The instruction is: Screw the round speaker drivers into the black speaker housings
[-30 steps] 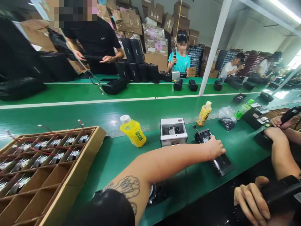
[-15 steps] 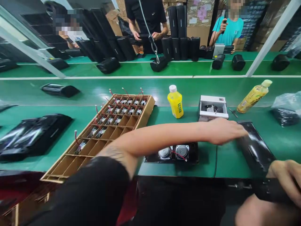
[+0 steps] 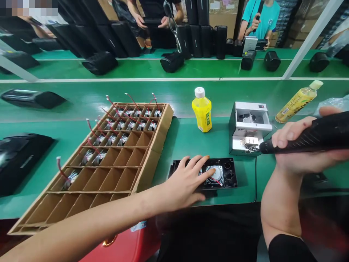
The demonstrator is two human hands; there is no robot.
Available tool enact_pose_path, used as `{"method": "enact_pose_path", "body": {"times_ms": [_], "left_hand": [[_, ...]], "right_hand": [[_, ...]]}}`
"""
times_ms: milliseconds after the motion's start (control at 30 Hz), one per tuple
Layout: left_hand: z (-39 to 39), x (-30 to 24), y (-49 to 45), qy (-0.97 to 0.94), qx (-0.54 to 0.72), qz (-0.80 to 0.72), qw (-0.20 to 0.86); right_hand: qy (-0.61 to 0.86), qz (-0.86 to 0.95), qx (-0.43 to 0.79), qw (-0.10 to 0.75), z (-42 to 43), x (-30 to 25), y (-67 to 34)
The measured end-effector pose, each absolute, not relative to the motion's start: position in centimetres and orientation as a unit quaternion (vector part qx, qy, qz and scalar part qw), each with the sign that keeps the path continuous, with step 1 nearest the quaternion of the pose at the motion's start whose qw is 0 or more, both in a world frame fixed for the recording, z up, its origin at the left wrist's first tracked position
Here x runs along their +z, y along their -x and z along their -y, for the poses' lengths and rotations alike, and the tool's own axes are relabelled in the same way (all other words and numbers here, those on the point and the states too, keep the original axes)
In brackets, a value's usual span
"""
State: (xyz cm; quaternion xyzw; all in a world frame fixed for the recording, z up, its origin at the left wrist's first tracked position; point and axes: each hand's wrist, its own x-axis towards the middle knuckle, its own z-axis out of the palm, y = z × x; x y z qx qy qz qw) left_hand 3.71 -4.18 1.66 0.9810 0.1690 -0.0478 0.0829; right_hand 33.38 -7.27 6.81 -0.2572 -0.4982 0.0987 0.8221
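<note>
My left hand [image 3: 188, 178] lies with its fingers spread over a black speaker panel [image 3: 231, 174], touching a round silver speaker [image 3: 217, 174] set in it. Part of the panel is hidden under that hand. A black electric screwdriver [image 3: 321, 133] is gripped in my right hand [image 3: 293, 142], roughly level and pointing left. Its tip is at the front of a grey screw feeder [image 3: 249, 129]; whether a screw sits on it I cannot tell.
A divided cardboard tray [image 3: 160, 145] of wired speakers stands at left. Behind the panel is a yellow bottle [image 3: 201, 111]; another bottle [image 3: 298, 102] leans at right. A black speaker case [image 3: 24, 158] lies far left. People work across the green conveyor [image 3: 136, 89].
My left hand has moved from the right side back to the panel and spread its fingers. My right hand has risen from the lower right, bringing the screwdriver to the feeder. The view has shifted.
</note>
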Motion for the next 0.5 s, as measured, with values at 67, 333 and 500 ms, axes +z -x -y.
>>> {"method": "enact_pose_path", "body": {"times_ms": [67,333,500], "left_hand": [[3.7,1.0,-4.0,-0.984,-0.011,-0.156,0.083],[2.7,-0.5,-3.9,-0.987,0.09,-0.11,0.071],[3.0,-0.1,-3.6,-0.99,0.065,-0.109,0.06]], "right_hand": [[0.266,0.513,0.08,0.812,7.0,6.7,-33.1],[0.333,0.522,0.052,0.783,6.9,7.4,-32.0],[0.315,0.536,0.066,0.78,6.9,7.2,-31.3]]}}
